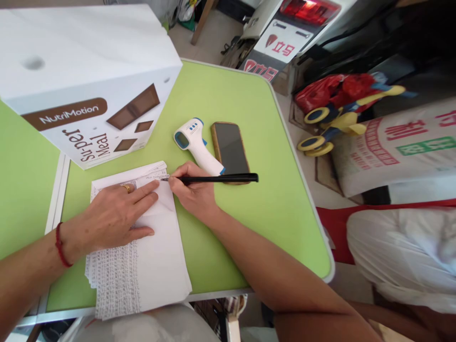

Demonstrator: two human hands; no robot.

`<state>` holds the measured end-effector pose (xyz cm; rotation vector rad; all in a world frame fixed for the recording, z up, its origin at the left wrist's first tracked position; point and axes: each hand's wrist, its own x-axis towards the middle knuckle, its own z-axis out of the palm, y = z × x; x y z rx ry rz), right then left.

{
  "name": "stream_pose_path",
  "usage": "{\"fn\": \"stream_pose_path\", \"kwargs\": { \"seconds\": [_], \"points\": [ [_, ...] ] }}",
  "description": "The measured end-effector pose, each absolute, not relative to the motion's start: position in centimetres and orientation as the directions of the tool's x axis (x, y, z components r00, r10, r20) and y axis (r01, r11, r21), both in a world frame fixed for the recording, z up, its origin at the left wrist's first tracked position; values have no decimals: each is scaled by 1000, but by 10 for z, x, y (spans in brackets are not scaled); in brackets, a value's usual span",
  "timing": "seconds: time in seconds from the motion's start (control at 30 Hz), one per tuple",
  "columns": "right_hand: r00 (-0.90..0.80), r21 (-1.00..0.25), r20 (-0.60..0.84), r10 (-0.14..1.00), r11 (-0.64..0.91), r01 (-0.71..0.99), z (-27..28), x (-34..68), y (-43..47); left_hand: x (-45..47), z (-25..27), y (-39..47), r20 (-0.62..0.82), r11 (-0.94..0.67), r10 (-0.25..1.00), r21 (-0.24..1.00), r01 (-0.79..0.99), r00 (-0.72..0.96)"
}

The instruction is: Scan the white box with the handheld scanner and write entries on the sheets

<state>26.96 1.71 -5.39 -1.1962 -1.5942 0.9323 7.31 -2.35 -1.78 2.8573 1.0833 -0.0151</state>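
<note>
Right hand: your right hand (194, 192) pinches a black pen (228, 178) between thumb and fingers, its tip at the upper right of the paper.
Left hand: your left hand (114, 213) lies flat, palm down, fingers slightly spread and thumb apart, over the paper; you wear a gold ring (127, 188) and a red cord bracelet (61, 244).
Paper: a stack of paper sheets (162, 256) lies before you at the table's near edge, with dense handwriting down its left part and a few written words near the pen tip.
Just beyond the right hand: a white and blue infrared thermometer (194, 142) lies beside a smartphone (231, 147), dark screen up; the pen's far end crosses in front of the phone's near end.
Beyond the paper, to the left: a large white box (107, 118) stands upright, printed "NutriMotion" and "su-per Meal".
Table: green top (278, 218) with a pale rim.
Off the table, right: a vehicle's red tail light (309, 10), a yellow and blue wheeled toy (338, 123), a printed sack (402, 152) and a person in white clothing (402, 251).
</note>
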Motion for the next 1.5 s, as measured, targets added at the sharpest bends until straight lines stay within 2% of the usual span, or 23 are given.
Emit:
{"fn": "stream_pose_path", "kwargs": {
  "seconds": [1.07,1.23,1.5],
  "points": [
    [-128,-916,215,968,246,317,-53,270,17,73,-18,-24,-45,-735,669,112,669,742],
    [-122,-913,214,969,242,328,-54,270,17,73,-19,-24,-31,-747,659,88,659,751],
    [-73,-914,277,958,286,287,-55,271,18,72,-20,-24,-10,-746,662,91,660,749]
  ]
}}
